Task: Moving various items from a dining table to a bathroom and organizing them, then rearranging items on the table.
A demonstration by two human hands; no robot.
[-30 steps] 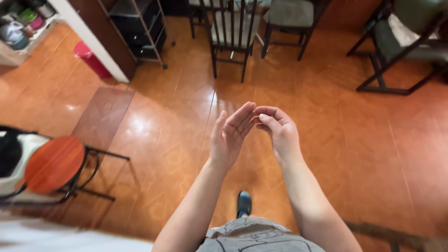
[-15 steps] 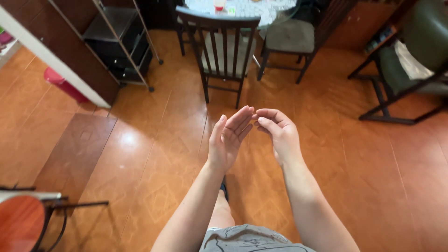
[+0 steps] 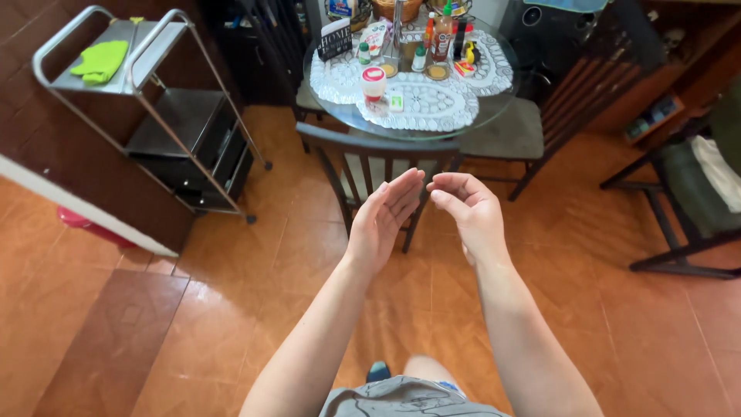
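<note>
Your left hand (image 3: 384,220) flat, palm open, empty. Right hand (image 3: 471,212) curled, fingertips pinched near left fingertips; can't tell if anything held. Nearest thing: dark chair (image 3: 370,166), just beyond hands; stiff, fairly heavy, grip top rail.

Glossy orange-brown tiled floor (image 3: 617,324), smooth, reflective. Round clear glass surface (image 3: 347,108) topped with white lace cloth mats (image 3: 421,104). Dark wooden slat-back chair (image 3: 370,154) (matt finish). Grey tubular metal rack (image 3: 154,116), satin sheen; green cloth (image 3: 100,60) on top, soft, matt.
</note>
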